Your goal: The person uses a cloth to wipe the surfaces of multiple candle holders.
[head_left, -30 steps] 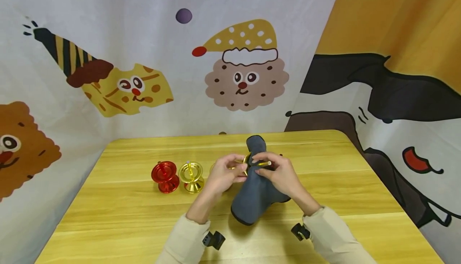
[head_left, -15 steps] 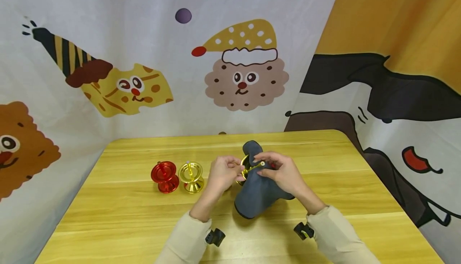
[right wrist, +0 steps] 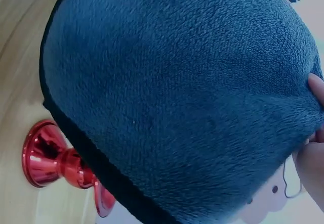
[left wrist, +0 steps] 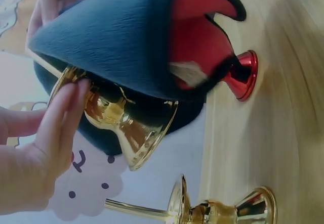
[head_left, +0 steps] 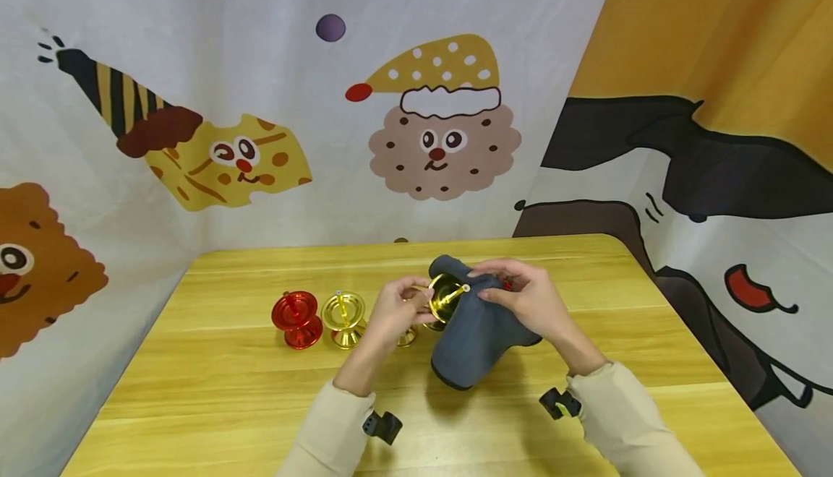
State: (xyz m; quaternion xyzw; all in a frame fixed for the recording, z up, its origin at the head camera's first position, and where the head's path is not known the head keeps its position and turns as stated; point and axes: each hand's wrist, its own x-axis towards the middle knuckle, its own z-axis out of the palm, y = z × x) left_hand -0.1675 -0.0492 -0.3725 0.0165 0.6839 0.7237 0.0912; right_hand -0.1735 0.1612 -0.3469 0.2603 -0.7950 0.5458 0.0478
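My left hand (head_left: 393, 307) holds a shiny gold candle holder (head_left: 446, 295) above the wooden table (head_left: 228, 390), its cup turned towards me and a thin spike sticking out. In the left wrist view my fingers (left wrist: 61, 118) lie against the rim of this gold holder (left wrist: 126, 123). My right hand (head_left: 527, 300) grips a grey fleece cloth (head_left: 478, 329) and presses it around the holder's far side. The cloth (left wrist: 116, 37) has a red inner face and fills the right wrist view (right wrist: 187, 97).
A red candle holder (head_left: 297, 316) and a second gold holder (head_left: 343, 316) stand side by side left of my hands. Another gold holder (left wrist: 217, 211) stands under my left hand. A red holder (right wrist: 48, 155) sits on the table beneath the cloth. Cartoon-print curtains enclose the table.
Both hands rose a little and shifted back and right. The gold holder turned, so its cup now faces me. The cloth slid round to its far side.
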